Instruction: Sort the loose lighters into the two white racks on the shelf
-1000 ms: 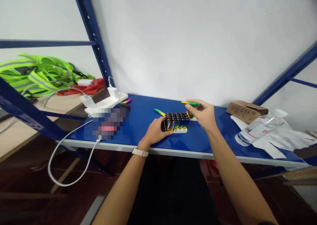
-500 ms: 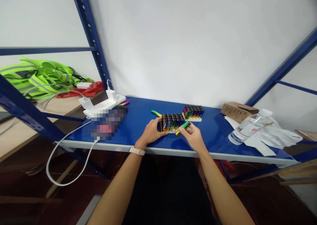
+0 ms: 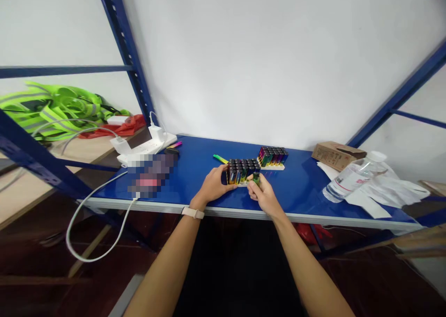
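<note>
lighters point(image 3: 241, 172): metallic rainbow, black-capped | upright, packed rows | white rack point(image 3: 244, 183)

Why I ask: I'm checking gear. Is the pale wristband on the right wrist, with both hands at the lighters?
No: the head view shows the pale wristband on the left wrist, not the right. The left hand and right hand are at the lighters.

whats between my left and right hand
Head view: a block of upright lighters in a white holder, touched by the left hand; the right hand grips a single lighter at its end.
</note>
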A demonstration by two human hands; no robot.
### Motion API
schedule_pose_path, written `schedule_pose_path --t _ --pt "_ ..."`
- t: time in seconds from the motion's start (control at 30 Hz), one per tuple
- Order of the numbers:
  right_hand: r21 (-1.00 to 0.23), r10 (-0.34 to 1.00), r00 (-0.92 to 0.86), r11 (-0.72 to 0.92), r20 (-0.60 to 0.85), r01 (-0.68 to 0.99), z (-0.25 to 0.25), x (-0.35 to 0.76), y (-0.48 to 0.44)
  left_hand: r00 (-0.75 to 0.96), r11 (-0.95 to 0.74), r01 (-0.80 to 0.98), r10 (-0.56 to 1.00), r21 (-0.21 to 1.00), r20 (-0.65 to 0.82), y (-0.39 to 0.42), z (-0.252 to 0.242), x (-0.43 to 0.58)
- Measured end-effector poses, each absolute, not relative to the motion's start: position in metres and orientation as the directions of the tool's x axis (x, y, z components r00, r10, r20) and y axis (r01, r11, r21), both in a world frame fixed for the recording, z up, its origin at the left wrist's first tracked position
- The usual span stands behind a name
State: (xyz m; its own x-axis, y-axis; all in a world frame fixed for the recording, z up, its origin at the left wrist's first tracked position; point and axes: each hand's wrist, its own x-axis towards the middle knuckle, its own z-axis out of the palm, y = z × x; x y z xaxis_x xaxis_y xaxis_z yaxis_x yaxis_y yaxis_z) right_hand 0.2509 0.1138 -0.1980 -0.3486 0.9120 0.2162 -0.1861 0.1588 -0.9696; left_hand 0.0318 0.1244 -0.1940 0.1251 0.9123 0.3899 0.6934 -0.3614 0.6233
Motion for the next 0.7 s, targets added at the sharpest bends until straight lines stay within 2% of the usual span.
schedule_pose_path --t 0.37,0.7 --pt "-0.986 0.960 -0.261 0.066 0.105 -0.153 -0.195 0.240 0.112 0.126 -0.371 0.691 0.907 0.620 0.403 0.125 -0.195 0.031" --pt "-0.983 0.965 -0.222 0.108 0.140 -0.149 -0.200 0.241 0.111 0.125 -0.366 0.694 0.909 0.620 0.397 0.125 -0.195 0.032"
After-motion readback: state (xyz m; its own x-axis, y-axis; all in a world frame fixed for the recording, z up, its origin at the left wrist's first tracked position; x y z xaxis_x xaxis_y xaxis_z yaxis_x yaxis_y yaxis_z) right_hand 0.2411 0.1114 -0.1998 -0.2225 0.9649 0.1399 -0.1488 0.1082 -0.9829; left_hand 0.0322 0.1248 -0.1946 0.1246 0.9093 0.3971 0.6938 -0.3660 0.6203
